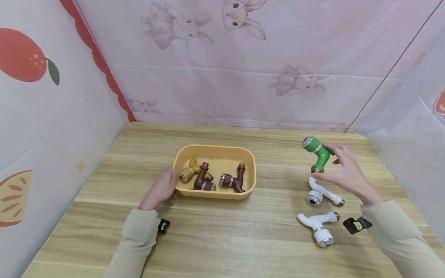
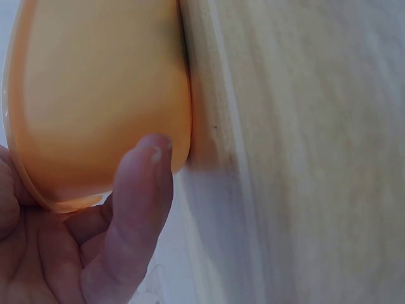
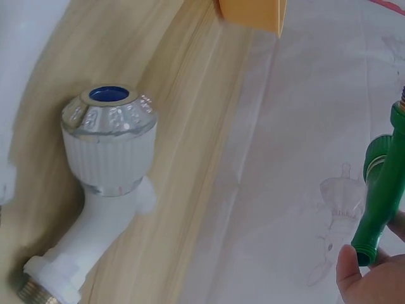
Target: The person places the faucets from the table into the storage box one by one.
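Observation:
My right hand (image 1: 342,170) pinches a green tap (image 1: 317,152) and holds it above the table at the right; its green body (image 3: 380,202) shows at the right edge of the right wrist view. Below it lie two white taps (image 1: 321,194) (image 1: 319,225), one filling the right wrist view (image 3: 104,183). My left hand (image 1: 160,190) grips the left end of the orange tub (image 1: 215,151), thumb (image 2: 136,209) against its outer wall (image 2: 95,95). Inside the tub lie a yellow tap (image 1: 189,172) and two brown taps (image 1: 202,180) (image 1: 233,180).
The wooden table (image 1: 222,235) is walled by printed fabric sheets at the left, back and right. A corner of the orange tub (image 3: 253,14) shows at the top of the right wrist view. Black wrist mounts (image 1: 356,224) sit at both sleeves.

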A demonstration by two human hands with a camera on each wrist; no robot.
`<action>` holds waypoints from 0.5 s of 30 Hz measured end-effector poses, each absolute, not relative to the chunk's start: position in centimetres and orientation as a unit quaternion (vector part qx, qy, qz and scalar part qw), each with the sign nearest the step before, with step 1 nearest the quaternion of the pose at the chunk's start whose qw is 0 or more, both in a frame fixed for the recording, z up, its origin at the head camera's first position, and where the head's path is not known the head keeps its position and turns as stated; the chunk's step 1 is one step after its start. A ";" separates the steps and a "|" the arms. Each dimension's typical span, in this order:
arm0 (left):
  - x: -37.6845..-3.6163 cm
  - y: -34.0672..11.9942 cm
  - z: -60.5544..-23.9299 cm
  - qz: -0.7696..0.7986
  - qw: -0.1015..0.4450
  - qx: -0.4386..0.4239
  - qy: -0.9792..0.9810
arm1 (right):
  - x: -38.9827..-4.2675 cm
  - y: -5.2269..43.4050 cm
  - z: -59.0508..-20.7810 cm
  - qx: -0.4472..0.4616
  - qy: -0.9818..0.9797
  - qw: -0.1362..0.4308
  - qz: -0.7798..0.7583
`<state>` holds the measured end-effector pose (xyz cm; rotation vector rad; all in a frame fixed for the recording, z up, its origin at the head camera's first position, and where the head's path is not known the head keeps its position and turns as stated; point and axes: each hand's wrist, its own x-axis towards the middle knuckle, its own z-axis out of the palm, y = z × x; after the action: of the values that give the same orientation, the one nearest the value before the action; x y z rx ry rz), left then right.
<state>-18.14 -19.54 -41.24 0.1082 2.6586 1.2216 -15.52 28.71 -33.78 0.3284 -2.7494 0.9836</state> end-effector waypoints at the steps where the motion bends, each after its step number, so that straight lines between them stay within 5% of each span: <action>1: -18.2 -19.5 -41.3 0.416 0.107 0.036 0.902 | -15.6 28.6 -33.7 0.116 -0.930 0.102 0.334; 15: -18.2 -19.6 -41.3 0.413 0.112 0.033 0.903 | -16.2 26.5 -33.5 0.151 -0.923 0.101 0.340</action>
<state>-18.20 -19.56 -41.28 0.0961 2.6516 1.2118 -16.23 26.51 -33.46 0.4449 -2.7259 1.0030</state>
